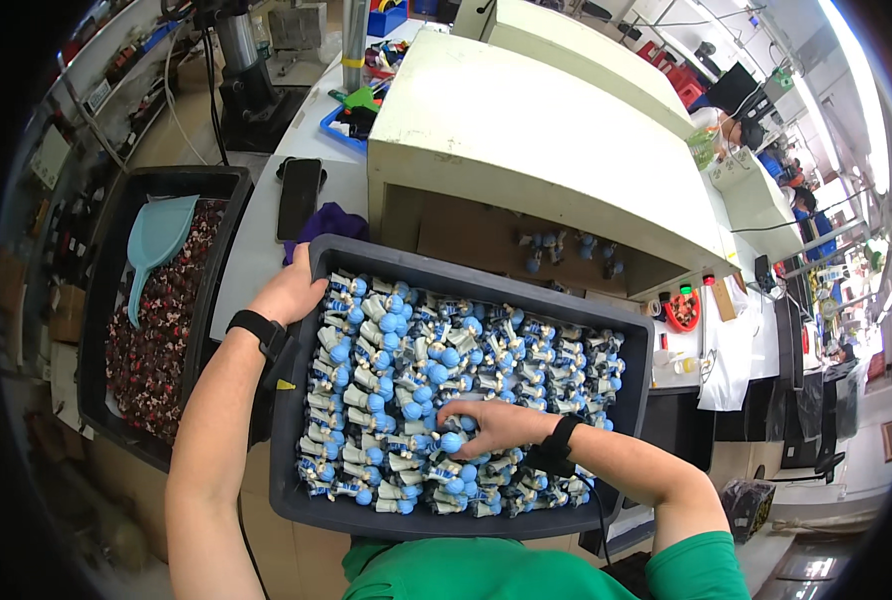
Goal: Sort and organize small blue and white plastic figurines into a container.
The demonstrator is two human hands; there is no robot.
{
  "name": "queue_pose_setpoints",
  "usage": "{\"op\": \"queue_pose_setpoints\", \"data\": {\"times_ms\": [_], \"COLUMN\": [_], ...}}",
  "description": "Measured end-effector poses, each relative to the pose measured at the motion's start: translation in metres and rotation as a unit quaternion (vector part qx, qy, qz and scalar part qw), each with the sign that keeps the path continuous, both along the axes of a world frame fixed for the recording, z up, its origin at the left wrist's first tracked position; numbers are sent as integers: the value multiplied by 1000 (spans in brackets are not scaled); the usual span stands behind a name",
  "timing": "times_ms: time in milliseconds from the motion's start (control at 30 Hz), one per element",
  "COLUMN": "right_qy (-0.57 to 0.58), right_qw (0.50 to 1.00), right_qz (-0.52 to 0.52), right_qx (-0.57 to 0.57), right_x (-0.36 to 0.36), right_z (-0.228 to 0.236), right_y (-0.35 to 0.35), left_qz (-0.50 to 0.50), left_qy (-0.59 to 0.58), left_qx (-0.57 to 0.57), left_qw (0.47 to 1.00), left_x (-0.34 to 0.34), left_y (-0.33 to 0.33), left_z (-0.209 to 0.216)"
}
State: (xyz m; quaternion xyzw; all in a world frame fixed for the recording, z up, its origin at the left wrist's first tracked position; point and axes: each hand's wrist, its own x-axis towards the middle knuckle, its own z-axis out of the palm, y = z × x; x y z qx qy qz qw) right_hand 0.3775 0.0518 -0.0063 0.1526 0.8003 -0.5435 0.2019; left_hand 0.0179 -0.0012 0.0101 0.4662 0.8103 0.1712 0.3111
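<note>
A dark grey plastic tray [466,283] in front of me is packed with rows of small figurines [371,402]. They have round light-blue heads and grey, white and blue bodies. At the tray's far left corner, my left hand [291,288] grips the rim, its thumb over the inner side. My right hand [496,424] reaches into the middle of the tray from the right. Its thumb and fingers curl around a blue-headed figurine [452,441], whose body is partly hidden among the others.
A cream shelf unit [536,110] stands behind the tray, with several figurines underneath. To the left, a black bin [236,185] holds small dark red pieces and a light-blue dustpan [161,232]. A phone [299,195] and purple cloth [328,225] lie near the tray's far left corner.
</note>
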Motion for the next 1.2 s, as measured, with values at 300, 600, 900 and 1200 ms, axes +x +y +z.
{"op": "queue_pose_setpoints", "data": {"times_ms": [300, 600, 900, 1200], "right_qy": [64, 182, 227, 70], "right_qw": [830, 457, 533, 933], "right_qz": [-425, -698, -722, -300], "right_qx": [-356, -521, -379, 185], "right_x": [-2, -23, -24, 12], "right_z": [90, 39, 38, 31], "right_y": [60, 158, 165, 76], "left_qz": [-11, 0, -1, -11], "left_qy": [18, 33, -1, 3], "left_qx": [22, -10, 2, -23], "left_qw": [1000, 999, 1000, 1000], "left_x": [-8, -3, -8, -5], "left_y": [-1, -4, -1, 3], "left_z": [-9, -4, -15, -2]}}
